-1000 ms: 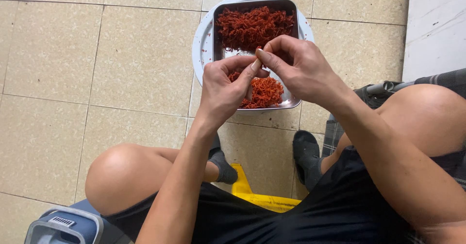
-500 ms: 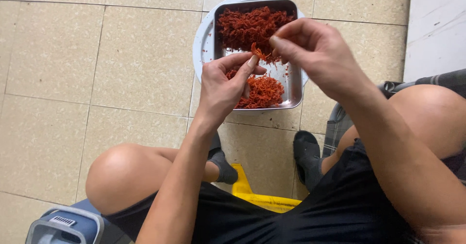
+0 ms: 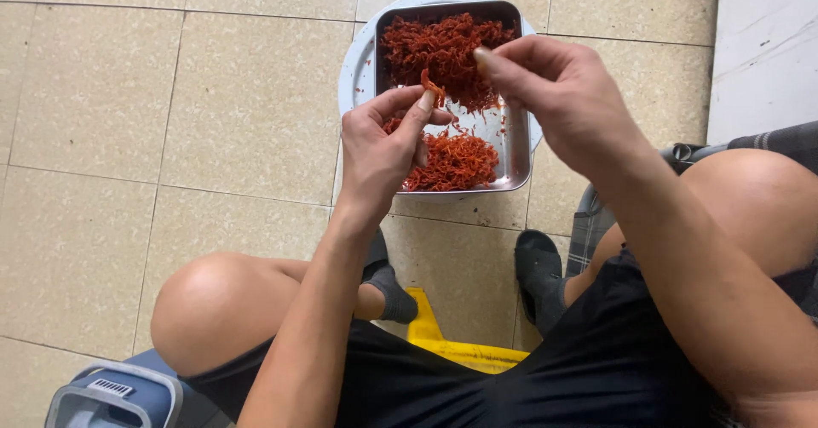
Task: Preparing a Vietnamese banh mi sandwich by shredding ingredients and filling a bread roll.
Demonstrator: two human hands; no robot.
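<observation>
Tray [image 3: 514, 151], square, metal, sits on a round white plate [image 3: 354, 62] on the tiled floor [image 3: 170, 121]. Inside the tray: far half piled with dark red dried strands [image 3: 443, 49], near half holds a smaller, brighter orange-red heap [image 3: 456, 162] (bare metal shows between the two). Left hand [image 3: 383, 151] hovers over the tray's near-left part, thumb and forefinger pinched on a small red strand [image 3: 430, 83] that sticks up and away from the fingertips, long axis roughly toward the far pile. Right hand [image 3: 562, 96] hangs over the tray's right side, just beside the strand, fingertips drawn together; too small to tell if it grips anything. Both hands apart, not touching. Yellow object [image 3: 452, 343] lies on the floor between the person's feet.
</observation>
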